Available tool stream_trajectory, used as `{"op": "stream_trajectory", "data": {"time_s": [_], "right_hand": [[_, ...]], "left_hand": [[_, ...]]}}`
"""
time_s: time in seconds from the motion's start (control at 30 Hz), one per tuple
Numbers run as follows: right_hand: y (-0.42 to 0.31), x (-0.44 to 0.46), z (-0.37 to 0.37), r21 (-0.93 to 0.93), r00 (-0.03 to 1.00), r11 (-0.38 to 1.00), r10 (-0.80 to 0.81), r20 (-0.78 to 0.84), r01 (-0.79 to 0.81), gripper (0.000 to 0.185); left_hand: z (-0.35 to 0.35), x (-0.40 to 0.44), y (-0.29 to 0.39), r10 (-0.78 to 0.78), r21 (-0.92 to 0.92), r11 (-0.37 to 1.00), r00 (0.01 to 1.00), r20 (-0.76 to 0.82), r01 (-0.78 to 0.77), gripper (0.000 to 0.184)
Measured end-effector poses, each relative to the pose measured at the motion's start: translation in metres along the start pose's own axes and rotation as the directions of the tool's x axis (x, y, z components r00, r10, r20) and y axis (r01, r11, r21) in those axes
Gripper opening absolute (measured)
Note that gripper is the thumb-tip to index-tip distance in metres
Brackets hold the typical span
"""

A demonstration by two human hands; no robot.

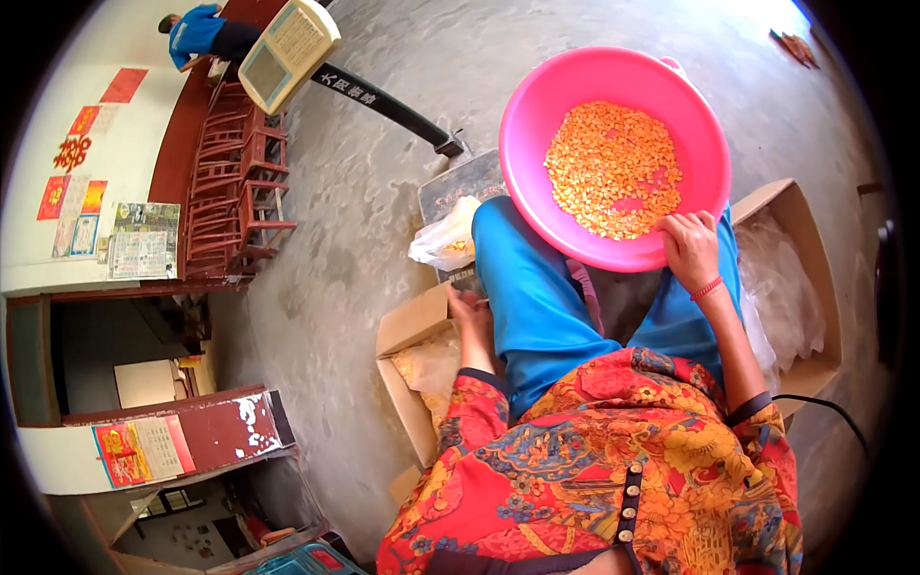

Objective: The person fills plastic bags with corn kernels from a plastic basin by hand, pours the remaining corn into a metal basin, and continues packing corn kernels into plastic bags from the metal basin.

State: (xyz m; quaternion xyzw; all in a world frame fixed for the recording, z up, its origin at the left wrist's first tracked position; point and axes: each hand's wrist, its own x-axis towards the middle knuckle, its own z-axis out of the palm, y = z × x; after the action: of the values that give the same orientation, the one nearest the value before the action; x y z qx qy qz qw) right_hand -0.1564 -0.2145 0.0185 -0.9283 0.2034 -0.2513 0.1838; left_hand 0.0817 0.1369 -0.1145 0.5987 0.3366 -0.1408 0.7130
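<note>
A pink plastic basin rests tilted across my knees. Orange-yellow corn kernels cover much of its bottom. My right hand, with a red cord at the wrist, grips the near right rim of the basin. Down by my left thigh, my left hand is closed at the corner of a cardboard box. Its fingers are partly hidden, and the grip is hard to see. A bag with yellowish contents lies in that box.
A platform scale stands ahead on the left, bearing a white plastic bag; its display rises on a post. Another cardboard box with clear plastic bags sits at my right. Red wooden chairs and a person are farther left.
</note>
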Motion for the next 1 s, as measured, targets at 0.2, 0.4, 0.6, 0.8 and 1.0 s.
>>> {"op": "stream_trajectory", "data": {"time_s": [0.2, 0.4, 0.6, 0.8, 1.0], "right_hand": [[-0.001, -0.001, 0.001, 0.005, 0.999, 1.000, 0.014, -0.029, -0.014, 0.005], [0.004, -0.004, 0.004, -0.034, 0.998, 0.999, -0.026, -0.054, 0.024, 0.005], [0.006, -0.007, 0.008, -0.036, 0.995, 0.999, -0.020, -0.099, 0.017, 0.006], [0.005, -0.009, 0.008, -0.053, 0.994, 0.998, -0.028, -0.109, 0.023, 0.003], [0.006, -0.012, 0.012, -0.040, 0.995, 0.999, 0.008, -0.095, -0.011, 0.003]], "left_hand": [[0.041, 0.005, 0.093, 0.297, 0.196, 0.939, 0.954, -0.041, -0.283, 0.070], [0.037, 0.077, 0.065, 0.183, 0.174, 0.966, 0.981, 0.064, -0.192, 0.053], [0.033, 0.069, 0.032, 0.082, 0.141, 0.984, 0.980, 0.180, -0.108, 0.048], [0.012, 0.088, 0.051, 0.035, 0.073, 0.996, 0.989, 0.142, -0.046, 0.043], [0.033, 0.100, 0.165, 0.147, 0.201, 0.963, 0.974, 0.172, -0.181, 0.034]]}}
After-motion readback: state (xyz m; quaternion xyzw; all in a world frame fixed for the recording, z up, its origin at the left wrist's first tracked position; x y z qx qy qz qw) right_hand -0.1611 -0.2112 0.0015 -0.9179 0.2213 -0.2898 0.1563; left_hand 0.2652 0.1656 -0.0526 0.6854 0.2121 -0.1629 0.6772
